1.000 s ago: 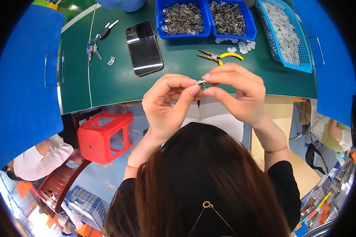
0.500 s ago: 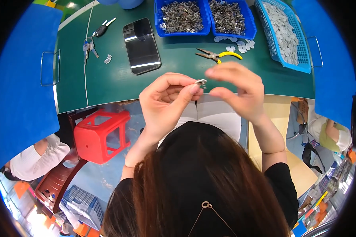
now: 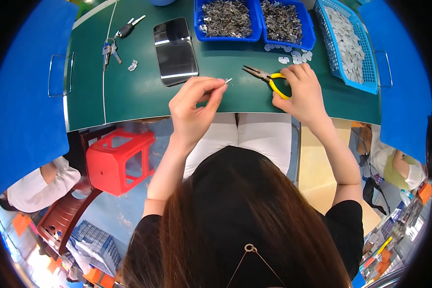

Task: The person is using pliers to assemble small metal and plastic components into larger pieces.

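Observation:
My left hand [image 3: 196, 106] pinches a small flat light-coloured piece [image 3: 228, 80] between thumb and fingertips, above the near part of the green table. To its right, my right hand [image 3: 300, 93] has its fingers and thumb around the yellow handles of needle-nose pliers [image 3: 260, 73]. The pliers' dark jaws point to the far left, slightly apart. Several flat whitish pieces [image 3: 296, 57] lie on the table beyond my right hand, before the blue bins.
Two blue bins [image 3: 229, 38] of small metal parts stand at the back. A light-blue basket [image 3: 338, 67] of flat pale pieces is at the right. A dark phone [image 3: 176, 55], keys [image 3: 111, 50] and a small clear piece [image 3: 133, 65] lie on the left. A red stool [image 3: 105, 163] stands below.
My right hand has moved away from the small piece, to the right, and taken hold of the pliers' handles. My left hand keeps the piece and has shifted slightly up and left.

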A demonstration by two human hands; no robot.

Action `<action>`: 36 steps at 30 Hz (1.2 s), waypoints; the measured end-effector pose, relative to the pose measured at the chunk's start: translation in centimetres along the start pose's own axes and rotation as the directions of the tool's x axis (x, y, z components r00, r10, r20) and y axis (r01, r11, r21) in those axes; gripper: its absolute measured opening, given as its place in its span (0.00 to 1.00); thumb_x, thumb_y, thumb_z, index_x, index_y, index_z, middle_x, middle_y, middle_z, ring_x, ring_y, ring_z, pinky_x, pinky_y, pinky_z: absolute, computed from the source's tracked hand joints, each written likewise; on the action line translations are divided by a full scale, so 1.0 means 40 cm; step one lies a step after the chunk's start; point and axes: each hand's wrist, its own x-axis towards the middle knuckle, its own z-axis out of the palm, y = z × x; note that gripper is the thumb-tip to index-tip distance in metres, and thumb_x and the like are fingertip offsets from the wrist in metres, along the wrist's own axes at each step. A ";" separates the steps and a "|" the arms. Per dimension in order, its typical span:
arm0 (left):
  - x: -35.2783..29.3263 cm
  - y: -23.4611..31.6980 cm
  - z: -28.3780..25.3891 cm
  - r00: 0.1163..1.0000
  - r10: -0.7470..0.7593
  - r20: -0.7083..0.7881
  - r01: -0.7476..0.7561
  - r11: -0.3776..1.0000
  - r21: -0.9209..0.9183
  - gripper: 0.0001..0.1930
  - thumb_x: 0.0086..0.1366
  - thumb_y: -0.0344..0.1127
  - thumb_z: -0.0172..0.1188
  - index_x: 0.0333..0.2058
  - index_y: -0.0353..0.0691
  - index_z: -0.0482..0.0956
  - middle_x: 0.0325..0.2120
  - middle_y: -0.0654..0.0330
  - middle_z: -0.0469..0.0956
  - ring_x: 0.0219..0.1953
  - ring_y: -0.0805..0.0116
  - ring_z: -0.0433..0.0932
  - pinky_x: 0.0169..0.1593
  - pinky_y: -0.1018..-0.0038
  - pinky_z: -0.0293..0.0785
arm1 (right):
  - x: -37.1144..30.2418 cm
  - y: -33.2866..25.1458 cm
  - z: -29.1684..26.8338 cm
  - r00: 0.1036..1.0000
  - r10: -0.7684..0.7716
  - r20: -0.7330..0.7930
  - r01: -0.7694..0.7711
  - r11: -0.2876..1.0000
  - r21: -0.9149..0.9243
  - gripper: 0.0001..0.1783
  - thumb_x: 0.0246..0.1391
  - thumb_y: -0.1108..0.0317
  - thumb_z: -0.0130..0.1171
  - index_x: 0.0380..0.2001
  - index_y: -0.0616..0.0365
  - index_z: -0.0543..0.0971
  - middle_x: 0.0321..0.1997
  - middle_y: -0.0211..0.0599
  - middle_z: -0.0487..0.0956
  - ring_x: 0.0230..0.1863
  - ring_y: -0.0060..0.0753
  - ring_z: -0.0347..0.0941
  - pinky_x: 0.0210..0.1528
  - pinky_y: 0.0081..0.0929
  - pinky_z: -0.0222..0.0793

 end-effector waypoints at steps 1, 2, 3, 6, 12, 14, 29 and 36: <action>-0.001 -0.002 -0.001 1.000 0.020 0.002 -0.020 0.999 0.038 0.06 0.52 0.16 0.60 0.31 0.29 0.78 0.30 0.56 0.76 0.31 0.74 0.77 0.32 0.83 0.79 | -0.001 -0.007 0.004 1.000 -0.019 -0.010 0.019 0.998 -0.056 0.25 0.29 0.68 0.64 0.37 0.64 0.73 0.38 0.43 0.71 0.42 0.43 0.66 0.45 0.34 0.65; -0.001 -0.003 -0.001 0.999 0.040 0.005 -0.040 0.996 0.076 0.07 0.52 0.17 0.60 0.31 0.30 0.78 0.30 0.56 0.77 0.30 0.74 0.77 0.32 0.83 0.79 | -0.001 -0.010 0.008 1.000 -0.025 -0.009 0.025 0.998 -0.054 0.25 0.29 0.68 0.64 0.37 0.64 0.73 0.38 0.43 0.71 0.42 0.43 0.66 0.45 0.34 0.65; -0.002 -0.004 -0.003 0.999 0.039 0.000 -0.039 0.996 0.080 0.07 0.52 0.17 0.60 0.31 0.30 0.78 0.30 0.56 0.77 0.30 0.74 0.77 0.32 0.83 0.79 | -0.002 -0.015 0.010 1.000 -0.010 -0.014 0.009 0.997 -0.073 0.25 0.28 0.68 0.64 0.36 0.64 0.73 0.38 0.43 0.71 0.41 0.43 0.67 0.45 0.34 0.66; -0.003 -0.005 -0.003 0.999 0.049 -0.014 -0.047 0.995 0.092 0.06 0.51 0.19 0.61 0.30 0.32 0.78 0.28 0.57 0.77 0.27 0.72 0.77 0.30 0.80 0.78 | -0.007 -0.030 0.013 0.999 0.036 0.021 -0.034 0.996 -0.081 0.23 0.27 0.69 0.63 0.34 0.63 0.73 0.37 0.42 0.71 0.39 0.44 0.67 0.44 0.34 0.66; -0.002 -0.002 -0.007 0.999 -0.024 -0.027 0.025 0.999 0.041 0.05 0.52 0.19 0.61 0.29 0.31 0.79 0.27 0.57 0.77 0.27 0.73 0.77 0.30 0.80 0.78 | -0.003 -0.030 -0.008 1.000 -0.003 -0.023 0.004 1.000 0.014 0.22 0.28 0.73 0.63 0.34 0.61 0.74 0.37 0.41 0.72 0.38 0.44 0.68 0.41 0.34 0.66; -0.004 -0.004 -0.008 0.990 -0.144 -0.005 0.144 0.989 -0.044 0.04 0.52 0.20 0.61 0.29 0.31 0.79 0.27 0.57 0.77 0.27 0.74 0.78 0.31 0.80 0.79 | 0.011 -0.036 -0.038 0.995 -0.065 -0.082 0.069 0.996 0.048 0.22 0.28 0.75 0.63 0.35 0.60 0.74 0.37 0.40 0.72 0.38 0.43 0.68 0.40 0.34 0.65; 0.002 0.039 -0.007 0.993 -0.084 0.077 0.082 0.996 0.028 0.04 0.51 0.19 0.61 0.28 0.31 0.79 0.25 0.58 0.77 0.27 0.72 0.78 0.31 0.79 0.80 | 0.051 -0.116 -0.119 0.852 -0.496 -0.170 0.444 0.855 -0.267 0.26 0.23 0.73 0.65 0.36 0.60 0.77 0.35 0.36 0.73 0.34 0.37 0.69 0.30 0.29 0.64; 0.003 0.046 -0.006 0.996 -0.040 0.082 0.034 0.997 0.074 0.04 0.51 0.19 0.61 0.28 0.31 0.78 0.25 0.57 0.77 0.26 0.71 0.78 0.30 0.79 0.79 | 0.058 -0.122 -0.139 0.831 -0.544 -0.113 0.490 0.814 -0.313 0.25 0.23 0.73 0.63 0.34 0.63 0.77 0.35 0.37 0.73 0.33 0.36 0.69 0.30 0.29 0.64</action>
